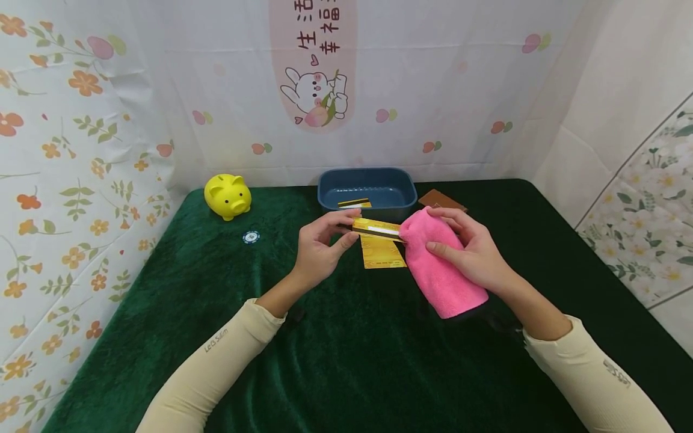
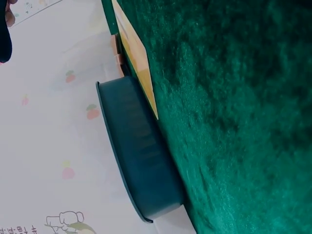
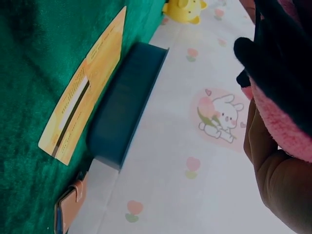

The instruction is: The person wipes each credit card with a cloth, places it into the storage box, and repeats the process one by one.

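Note:
In the head view my left hand (image 1: 323, 243) pinches the left end of a gold bank card (image 1: 376, 228) with a dark stripe. My right hand (image 1: 479, 249) grips a pink cloth (image 1: 441, 276) with a dark edge, and its folded tip covers the card's right end. Below the held card, gold cards (image 1: 383, 255) lie on the table. The right wrist view shows two of these gold cards (image 3: 105, 46) end to end or overlapping, one with a white strip. Part of the cloth (image 3: 275, 114) and its dark side fill that view's right edge.
A blue tray (image 1: 325, 191) at the back holds a gold card (image 1: 354, 203). Beside it lies a brown wallet (image 1: 441, 199), partly hidden by the cloth. A yellow piggy bank (image 1: 227, 197) and a poker chip (image 1: 251, 237) are on the left of the green tablecloth (image 1: 303, 373).

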The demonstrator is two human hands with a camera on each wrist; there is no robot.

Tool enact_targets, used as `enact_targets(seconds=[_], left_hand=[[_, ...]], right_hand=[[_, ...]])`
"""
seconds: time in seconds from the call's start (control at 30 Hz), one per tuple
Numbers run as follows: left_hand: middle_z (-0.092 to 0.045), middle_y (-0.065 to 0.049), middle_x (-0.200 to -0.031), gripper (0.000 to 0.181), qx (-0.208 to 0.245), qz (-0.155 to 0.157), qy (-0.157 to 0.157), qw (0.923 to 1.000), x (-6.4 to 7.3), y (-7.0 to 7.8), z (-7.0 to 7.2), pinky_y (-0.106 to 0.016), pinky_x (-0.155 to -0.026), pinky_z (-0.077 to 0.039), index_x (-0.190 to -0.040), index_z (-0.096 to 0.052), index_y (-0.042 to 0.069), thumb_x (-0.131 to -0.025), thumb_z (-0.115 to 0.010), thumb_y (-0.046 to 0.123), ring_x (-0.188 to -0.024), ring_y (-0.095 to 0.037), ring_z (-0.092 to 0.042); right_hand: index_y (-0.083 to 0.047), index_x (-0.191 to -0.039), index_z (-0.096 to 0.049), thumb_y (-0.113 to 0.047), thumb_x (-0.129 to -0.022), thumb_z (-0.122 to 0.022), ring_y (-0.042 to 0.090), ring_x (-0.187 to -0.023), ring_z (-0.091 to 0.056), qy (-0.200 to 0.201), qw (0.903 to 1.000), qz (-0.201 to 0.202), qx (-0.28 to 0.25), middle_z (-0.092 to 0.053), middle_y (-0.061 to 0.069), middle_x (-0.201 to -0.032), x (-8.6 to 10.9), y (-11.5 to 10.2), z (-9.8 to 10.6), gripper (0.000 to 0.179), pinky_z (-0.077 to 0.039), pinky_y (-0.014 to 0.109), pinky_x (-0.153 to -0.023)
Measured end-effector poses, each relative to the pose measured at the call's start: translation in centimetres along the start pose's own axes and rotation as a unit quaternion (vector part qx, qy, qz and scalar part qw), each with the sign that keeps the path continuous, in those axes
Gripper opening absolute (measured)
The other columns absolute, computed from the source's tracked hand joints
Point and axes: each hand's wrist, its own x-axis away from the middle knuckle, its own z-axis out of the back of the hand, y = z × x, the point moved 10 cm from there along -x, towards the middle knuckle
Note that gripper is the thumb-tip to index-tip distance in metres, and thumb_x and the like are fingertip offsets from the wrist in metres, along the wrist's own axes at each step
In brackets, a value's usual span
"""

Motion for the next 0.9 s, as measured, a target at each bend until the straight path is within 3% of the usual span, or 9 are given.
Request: enact_targets(seconds=[0.2, 0.43, 0.57, 0.67, 0.9], left_hand=[[-0.062, -0.03, -0.122, 0.041, -0.014, -0.029, 0.006, 0.9995, 0.0, 0.7, 0.1, -0.028, -0.074, -0.058, -0.106, -0.063, -0.009, -0.095, -0.067, 0.031, -0.107, -0.036, -0.065], [-0.068, -0.022, -0.108, 0.025, -0.061, -0.113, 0.019, 0.9916, 0.1, 2.2, 0.3, -0.025, -0.059, -0.051, -0.093, -0.069, -0.001, -0.094, -0.069, 0.023, -0.09, -0.027, -0.067], [-0.069, -0.021, -0.106, 0.022, -0.074, -0.136, 0.012, 0.9879, 0.1, 2.7, 0.1, -0.025, -0.055, -0.049, -0.09, -0.072, -0.001, -0.095, -0.068, 0.02, -0.086, -0.027, -0.066], [-0.068, -0.021, -0.106, 0.022, -0.083, -0.141, 0.002, 0.9865, 0.2, 2.8, 0.0, -0.024, -0.057, -0.049, -0.09, -0.073, -0.001, -0.095, -0.068, 0.02, -0.086, -0.027, -0.066], [-0.069, -0.02, -0.104, 0.011, -0.091, -0.142, -0.004, 0.9856, 0.2, 2.7, 0.1, -0.028, -0.079, -0.057, -0.094, -0.073, -0.003, -0.092, -0.069, 0.006, -0.097, -0.03, -0.068]], right_hand=[[-0.009, -0.141, -0.049, 0.0, -0.093, -0.065, 0.016, -0.098, -0.063, 0.0, 1.0, 0.001, -0.003, -0.06, 0.0, -0.121, 0.0, -0.1, 0.0, 0.052, -0.059, 0.028, -0.07], [-0.009, -0.14, -0.05, 0.0, -0.093, -0.065, 0.016, -0.094, -0.064, -0.003, 1.0, 0.0, -0.004, -0.062, -0.001, -0.119, 0.2, 0.1, -0.1, 0.051, -0.059, 0.028, -0.068], [-0.009, -0.14, -0.05, 0.0, -0.093, -0.065, 0.016, -0.093, -0.064, -0.005, 1.0, 0.003, -0.006, -0.062, -0.001, -0.119, 0.1, 0.1, -0.2, 0.05, -0.059, 0.028, -0.068], [-0.008, -0.139, -0.05, 0.0, -0.093, -0.065, 0.016, -0.092, -0.064, -0.004, 1.0, 0.002, -0.004, -0.062, -0.001, -0.118, 0.1, 0.1, -0.2, 0.05, -0.059, 0.028, -0.068], [-0.007, -0.139, -0.05, 0.0, -0.093, -0.065, 0.015, -0.094, -0.063, -0.003, 1.0, 0.004, 0.001, -0.063, -0.004, -0.118, 0.1, 0.0, -0.1, 0.049, -0.058, 0.026, -0.069]])
